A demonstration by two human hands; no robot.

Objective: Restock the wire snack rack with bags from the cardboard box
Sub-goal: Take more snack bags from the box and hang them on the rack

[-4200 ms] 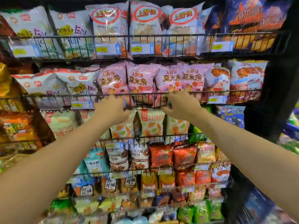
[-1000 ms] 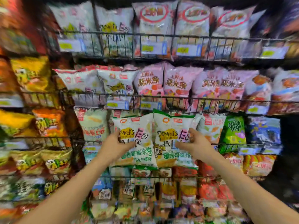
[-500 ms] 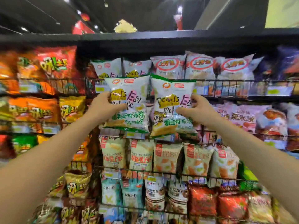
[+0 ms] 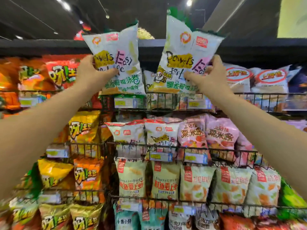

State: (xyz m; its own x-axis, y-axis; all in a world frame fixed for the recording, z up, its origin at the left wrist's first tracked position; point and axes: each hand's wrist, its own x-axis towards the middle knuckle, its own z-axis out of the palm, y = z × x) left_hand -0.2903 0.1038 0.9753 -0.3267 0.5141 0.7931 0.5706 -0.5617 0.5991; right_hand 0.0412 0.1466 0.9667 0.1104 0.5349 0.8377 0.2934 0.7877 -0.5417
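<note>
Each of my hands holds up a white and green snack bag. My left hand (image 4: 90,75) grips the left bag (image 4: 119,60) by its left edge. My right hand (image 4: 207,77) grips the right bag (image 4: 184,58) by its right side. Both bags are raised in front of the top tier of the wire snack rack (image 4: 166,101), their lower edges just above its front rail. More bags of the same kind stand behind them on that tier and one tier lower (image 4: 159,135). The cardboard box is out of view.
A dark shelf board (image 4: 49,47) caps the rack just above the top tier. White bags with red ovals (image 4: 269,80) fill the top tier to the right, orange bags (image 4: 41,75) to the left. Pink bags (image 4: 207,135) and pale green bags (image 4: 166,181) fill lower tiers.
Both hands left the second tier's rail, took one white and green bag each, and lifted them from the lower tiers up to the top tier. My view has tilted upward.
</note>
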